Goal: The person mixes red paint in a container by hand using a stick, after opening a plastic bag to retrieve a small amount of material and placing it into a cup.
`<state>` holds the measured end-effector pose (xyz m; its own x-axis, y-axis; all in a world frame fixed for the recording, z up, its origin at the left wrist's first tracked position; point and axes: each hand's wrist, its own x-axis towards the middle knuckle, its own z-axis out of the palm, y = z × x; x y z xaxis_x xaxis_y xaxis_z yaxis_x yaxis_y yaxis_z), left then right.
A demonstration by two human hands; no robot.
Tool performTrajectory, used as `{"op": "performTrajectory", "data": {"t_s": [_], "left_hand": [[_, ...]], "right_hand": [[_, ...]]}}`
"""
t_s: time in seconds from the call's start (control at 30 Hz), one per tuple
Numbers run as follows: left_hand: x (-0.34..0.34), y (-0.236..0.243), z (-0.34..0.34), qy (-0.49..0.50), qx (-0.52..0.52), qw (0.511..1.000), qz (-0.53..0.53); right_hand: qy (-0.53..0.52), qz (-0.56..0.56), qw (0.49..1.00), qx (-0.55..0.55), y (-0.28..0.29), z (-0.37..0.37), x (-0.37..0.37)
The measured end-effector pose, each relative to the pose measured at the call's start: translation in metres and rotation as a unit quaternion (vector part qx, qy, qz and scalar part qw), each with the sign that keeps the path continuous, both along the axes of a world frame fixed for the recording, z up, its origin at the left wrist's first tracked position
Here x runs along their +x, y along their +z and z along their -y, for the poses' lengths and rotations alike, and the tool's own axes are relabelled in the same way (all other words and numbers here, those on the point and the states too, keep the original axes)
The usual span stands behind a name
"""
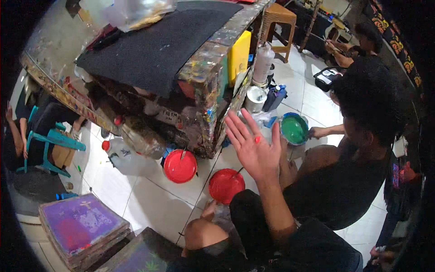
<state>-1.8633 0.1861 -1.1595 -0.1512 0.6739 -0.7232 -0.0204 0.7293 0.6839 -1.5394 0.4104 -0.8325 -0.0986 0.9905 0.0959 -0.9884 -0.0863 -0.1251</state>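
My right hand (256,152) is raised palm up in the middle of the view, fingers stretched out and thumb apart, with a small red blob, apparently paint, on the palm. Below it sit two shallow containers of red paint, one (222,190) with a stick resting in it, the other (174,167) farther left. Right of my fingers, a co-worker's hand (317,132) is at a bowl of green paint (293,125). My left hand is not visible; my bare knee (204,233) shows at the lower edge.
A paint-stained workbench (199,68) fills the upper middle. Cans and bottles (256,97) stand beside it, near a brown stool (278,22). A co-worker (349,163) crouches close on my right; others sit behind and at left on a teal chair (54,145). Stacked screens (84,222) lie lower left.
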Motion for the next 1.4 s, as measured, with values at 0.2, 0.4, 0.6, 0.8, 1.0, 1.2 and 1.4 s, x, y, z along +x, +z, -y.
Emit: {"op": "performTrajectory", "data": {"t_s": [0.2,0.4,0.6,0.8,1.0,1.2,1.4], "left_hand": [[0.008,-0.014,-0.008,-0.013,0.005,0.999,-0.043],[0.010,-0.022,-0.025,-0.037,0.025,0.992,-0.121],[-0.006,-0.028,-0.040,-0.049,0.037,0.973,-0.223],[-0.023,-0.039,-0.061,-0.058,0.051,0.947,-0.312],[-0.025,-0.059,-0.072,-0.067,0.058,0.927,-0.365],[-0.023,-0.071,-0.077,-0.086,0.085,0.884,-0.451],[-0.011,-0.086,-0.078,-0.111,0.139,0.812,-0.555]], "right_hand": [[-0.133,0.152,0.977,0.074,0.009,-0.035,-0.032],[-0.128,0.261,0.946,0.142,0.027,-0.055,-0.051],[-0.092,0.381,0.914,0.108,0.033,-0.063,-0.055],[-0.054,0.420,0.901,0.091,0.009,-0.073,-0.052],[-0.073,0.469,0.880,0.017,-0.005,-0.081,-0.057],[-0.024,0.322,0.946,-0.035,-0.008,-0.079,-0.057],[-0.072,0.354,0.933,0.007,0.013,-0.078,-0.066]]}}
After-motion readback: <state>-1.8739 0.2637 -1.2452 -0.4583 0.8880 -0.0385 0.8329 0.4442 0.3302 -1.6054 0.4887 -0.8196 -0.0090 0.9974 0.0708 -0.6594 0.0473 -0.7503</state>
